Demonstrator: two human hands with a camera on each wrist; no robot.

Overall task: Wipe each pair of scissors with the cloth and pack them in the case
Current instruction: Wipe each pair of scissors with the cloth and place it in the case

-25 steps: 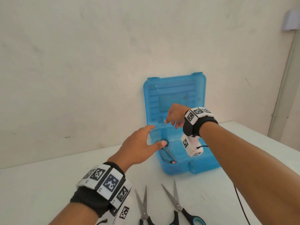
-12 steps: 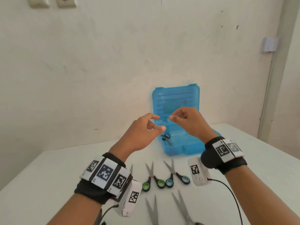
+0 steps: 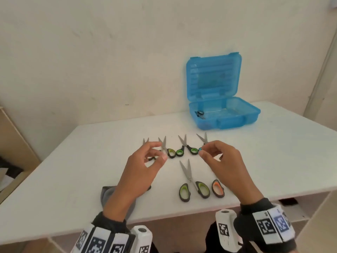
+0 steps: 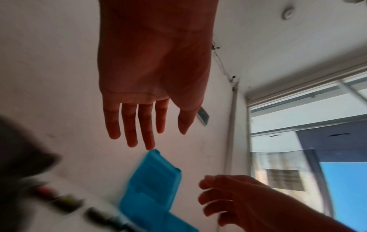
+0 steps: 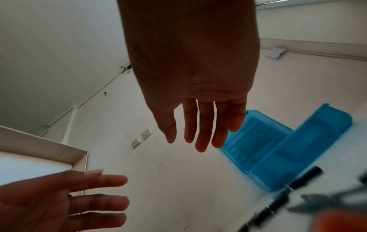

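The open blue case (image 3: 235, 123) stands at the table's back right, lid upright, with one small dark pair of scissors (image 3: 200, 114) lying in its left end. Several scissors lie in a row mid-table, among them a green-handled pair (image 3: 175, 151). Nearer me lies a large green-handled pair (image 3: 191, 181), and beside it an orange handle (image 3: 218, 189) shows. My left hand (image 3: 140, 170) and right hand (image 3: 220, 161) hover over the row, fingers loosely curved, holding nothing. The grey cloth (image 3: 107, 194) lies under my left wrist, partly hidden.
The white table (image 3: 73, 176) ends in a front edge close to my wrists. A plain wall stands behind it. A wooden shelf unit (image 3: 11, 143) stands to the left of the table, and a pipe (image 3: 317, 70) runs down the wall at the right.
Both hands have drawn back from the case to above the row of scissors. The small pair stays in the case. The view has tilted down and pulled back.
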